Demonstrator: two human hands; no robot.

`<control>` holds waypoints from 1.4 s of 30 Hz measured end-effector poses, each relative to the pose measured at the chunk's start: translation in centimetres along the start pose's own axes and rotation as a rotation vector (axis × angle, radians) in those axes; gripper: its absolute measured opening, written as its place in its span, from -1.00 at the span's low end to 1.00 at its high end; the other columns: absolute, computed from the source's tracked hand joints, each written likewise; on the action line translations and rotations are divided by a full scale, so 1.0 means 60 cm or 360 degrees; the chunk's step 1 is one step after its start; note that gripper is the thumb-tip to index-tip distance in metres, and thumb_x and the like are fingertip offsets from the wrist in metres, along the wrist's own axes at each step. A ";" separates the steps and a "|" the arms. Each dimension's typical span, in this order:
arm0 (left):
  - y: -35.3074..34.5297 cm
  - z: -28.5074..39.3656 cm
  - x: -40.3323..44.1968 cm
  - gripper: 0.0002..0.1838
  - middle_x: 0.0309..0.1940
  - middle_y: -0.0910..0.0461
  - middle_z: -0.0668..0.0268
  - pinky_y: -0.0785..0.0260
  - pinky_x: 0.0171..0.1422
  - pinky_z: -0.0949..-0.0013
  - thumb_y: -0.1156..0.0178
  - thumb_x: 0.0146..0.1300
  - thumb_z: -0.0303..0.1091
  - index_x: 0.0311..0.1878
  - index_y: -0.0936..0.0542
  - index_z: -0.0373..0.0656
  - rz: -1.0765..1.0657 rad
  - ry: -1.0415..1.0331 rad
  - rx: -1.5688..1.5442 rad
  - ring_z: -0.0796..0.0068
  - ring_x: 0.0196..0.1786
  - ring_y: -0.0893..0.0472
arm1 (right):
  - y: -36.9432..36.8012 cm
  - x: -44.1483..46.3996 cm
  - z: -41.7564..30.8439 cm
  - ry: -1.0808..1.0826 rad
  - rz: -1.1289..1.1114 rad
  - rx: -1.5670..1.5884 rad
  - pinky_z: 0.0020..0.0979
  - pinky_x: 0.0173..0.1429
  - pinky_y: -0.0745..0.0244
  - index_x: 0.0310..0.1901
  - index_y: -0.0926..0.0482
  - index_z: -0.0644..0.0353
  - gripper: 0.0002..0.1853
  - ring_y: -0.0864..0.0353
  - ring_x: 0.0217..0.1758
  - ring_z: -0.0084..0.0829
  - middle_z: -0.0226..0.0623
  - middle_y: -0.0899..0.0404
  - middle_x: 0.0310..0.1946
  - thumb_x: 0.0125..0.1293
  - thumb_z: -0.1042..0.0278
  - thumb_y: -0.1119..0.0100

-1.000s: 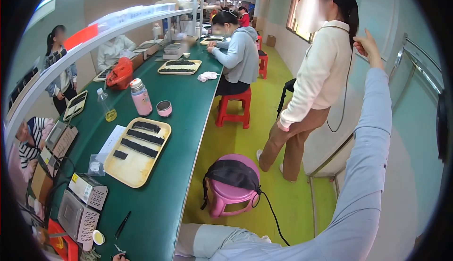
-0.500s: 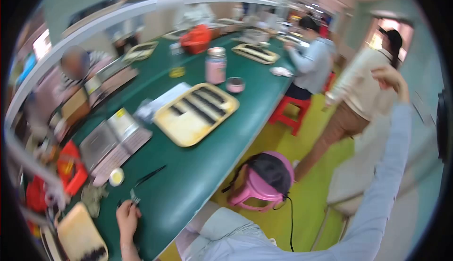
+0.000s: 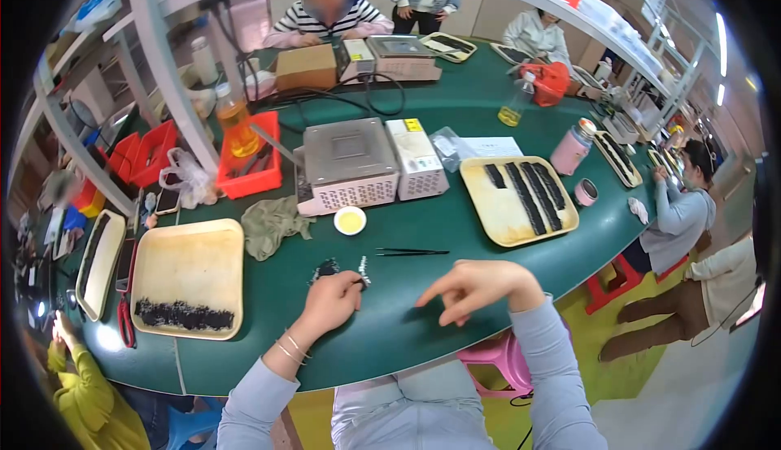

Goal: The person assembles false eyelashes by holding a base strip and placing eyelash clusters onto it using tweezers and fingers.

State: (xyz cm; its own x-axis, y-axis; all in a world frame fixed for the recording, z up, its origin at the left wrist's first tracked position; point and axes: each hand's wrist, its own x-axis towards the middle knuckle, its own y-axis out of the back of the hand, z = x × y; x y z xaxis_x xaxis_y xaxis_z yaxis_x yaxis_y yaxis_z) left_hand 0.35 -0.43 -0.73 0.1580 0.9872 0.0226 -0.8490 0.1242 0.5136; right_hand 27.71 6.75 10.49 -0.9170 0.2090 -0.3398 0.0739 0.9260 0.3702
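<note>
My left hand point(image 3: 332, 302) rests on the green table with its fingers drawn together, beside small black pieces point(image 3: 327, 268) and a little group of white pieces point(image 3: 364, 268); what its fingertips hold, if anything, is too small to name. Over the table's front part hangs my right hand point(image 3: 482, 289), index finger and thumb apart, with nothing in it. Black tweezers point(image 3: 412, 251) lie just beyond, between the two hands. Behind them is a small white cup point(image 3: 350, 220) with yellow contents.
A tray point(image 3: 476, 206) with black strips lies right; another tray point(image 3: 189, 263) with black pieces lies left. Behind stand a metal-topped device point(image 3: 350, 153), a red basket point(image 3: 268, 175) and a grey cloth point(image 3: 275, 226). A pink bottle point(image 3: 573, 150) stands right. Several people sit around.
The view has swung left and down to the table. My right arm, raised toward the standing person before, is now lowered over the table. My left hand has come fully into view.
</note>
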 end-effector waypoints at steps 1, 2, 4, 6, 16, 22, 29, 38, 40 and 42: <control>0.001 0.003 0.003 -0.87 -0.62 -0.59 0.30 -0.38 -0.38 0.42 -0.07 0.30 -0.46 -0.22 -0.59 -0.29 0.0014 0.0015 0.0004 0.51 -0.53 -0.57 | -0.001 0.023 0.001 -0.0011 -0.0034 0.0055 -0.52 -0.42 -0.48 0.18 -0.51 0.26 -0.53 -0.62 -0.54 -0.60 -0.32 -0.66 -0.58 0.26 0.32 -0.28; 0.003 0.008 0.006 -0.87 -0.61 -0.59 0.30 -0.38 -0.38 0.43 -0.07 0.30 -0.46 -0.22 -0.59 -0.28 -0.0007 0.0029 0.0030 0.51 -0.53 -0.56 | -0.003 0.044 0.003 -0.0017 -0.0069 0.0109 -0.53 -0.42 -0.47 0.19 -0.50 0.26 -0.53 -0.62 -0.54 -0.60 -0.32 -0.65 -0.58 0.26 0.35 -0.29; 0.006 0.013 0.002 -0.86 -0.61 -0.60 0.30 -0.38 -0.38 0.44 -0.07 0.31 -0.46 -0.22 -0.59 -0.28 -0.0064 0.0074 0.0078 0.52 -0.53 -0.56 | -0.006 0.068 0.015 -0.0009 -0.0126 0.0179 -0.53 -0.42 -0.46 0.20 -0.50 0.27 -0.53 -0.62 -0.54 -0.61 -0.32 -0.64 -0.59 0.26 0.38 -0.29; 0.006 0.015 -0.001 -0.86 -0.61 -0.60 0.30 -0.37 -0.38 0.44 -0.06 0.31 -0.46 -0.22 -0.59 -0.28 -0.0067 0.0110 0.0032 0.52 -0.53 -0.55 | -0.005 0.060 0.038 -0.0057 -0.0110 0.0307 -0.55 -0.42 -0.45 0.18 -0.51 0.27 -0.54 -0.57 -0.55 -0.64 -0.34 -0.63 -0.58 0.26 0.35 -0.28; -0.002 0.005 0.006 -0.87 -0.59 -0.58 0.36 -0.36 -0.37 0.48 -0.06 0.32 -0.48 -0.20 -0.59 -0.27 -0.0062 -0.0004 -0.0061 0.59 -0.52 -0.53 | -0.015 0.036 0.116 0.0001 -0.0032 0.0634 -0.58 -0.44 -0.40 0.10 -0.56 0.28 -0.63 -0.51 -0.55 -0.70 -0.41 -0.62 -0.57 0.27 0.40 -0.27; 0.003 0.011 -0.013 -0.87 -0.60 -0.58 0.37 -0.35 -0.38 0.51 -0.06 0.33 -0.51 -0.17 -0.59 -0.28 -0.0008 0.0146 -0.0106 0.64 -0.53 -0.51 | -0.004 0.056 0.089 0.0400 0.0432 0.0352 -0.58 -0.47 -0.37 -0.05 -0.63 0.29 -0.77 -0.50 -0.61 -0.70 -0.38 -0.59 -0.62 0.28 0.42 -0.27; 0.008 0.013 -0.012 -0.87 -0.60 -0.57 0.38 -0.33 -0.41 0.53 -0.07 0.33 -0.52 -0.15 -0.59 -0.27 -0.0057 0.0131 -0.0108 0.66 -0.54 -0.49 | 0.007 0.017 0.083 0.0613 0.0643 0.0269 -0.54 -0.50 -0.37 -0.16 -0.68 0.29 -0.82 -0.52 -0.65 -0.60 -0.33 -0.62 -0.61 0.21 0.46 -0.31; 0.015 0.033 -0.013 -0.88 -0.62 -0.57 0.36 -0.31 -0.45 0.51 -0.09 0.32 -0.51 -0.17 -0.61 -0.25 -0.0013 0.0125 -0.0016 0.63 -0.59 -0.47 | 0.027 -0.174 -0.127 0.2233 -0.0278 0.0037 -0.49 -0.47 -0.31 -0.10 -0.62 0.18 -0.80 -0.54 -0.47 -0.44 -0.20 -0.58 -0.44 0.34 0.28 -0.17; 0.013 0.034 -0.014 -0.88 -0.62 -0.57 0.35 -0.30 -0.45 0.51 -0.09 0.31 -0.51 -0.17 -0.61 -0.25 -0.0036 0.0161 -0.0027 0.62 -0.59 -0.47 | 0.017 -0.193 -0.139 0.2161 -0.0510 0.0010 -0.50 -0.44 -0.31 -0.07 -0.61 0.15 -0.78 -0.53 -0.47 -0.45 -0.25 -0.54 -0.49 0.36 0.23 -0.13; 0.013 0.031 -0.012 -0.88 -0.61 -0.58 0.33 -0.35 -0.45 0.41 -0.09 0.30 -0.49 -0.18 -0.61 -0.22 -0.0011 0.0131 0.0002 0.46 -0.58 -0.54 | 0.030 -0.194 -0.137 0.1804 -0.0661 -0.0433 -0.50 -0.37 -0.32 -0.05 -0.58 0.10 -0.74 -0.51 -0.40 -0.43 -0.33 -0.53 -0.42 0.37 0.15 -0.09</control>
State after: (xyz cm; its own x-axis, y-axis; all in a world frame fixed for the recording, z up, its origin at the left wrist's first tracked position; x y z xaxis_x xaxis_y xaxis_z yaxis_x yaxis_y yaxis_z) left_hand 0.51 -1.21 1.27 0.1221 0.9912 -0.0516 -0.8472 0.1312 0.5148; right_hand 35.32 3.43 22.22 -0.6832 -0.6005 0.4154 -0.2634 0.7332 0.6269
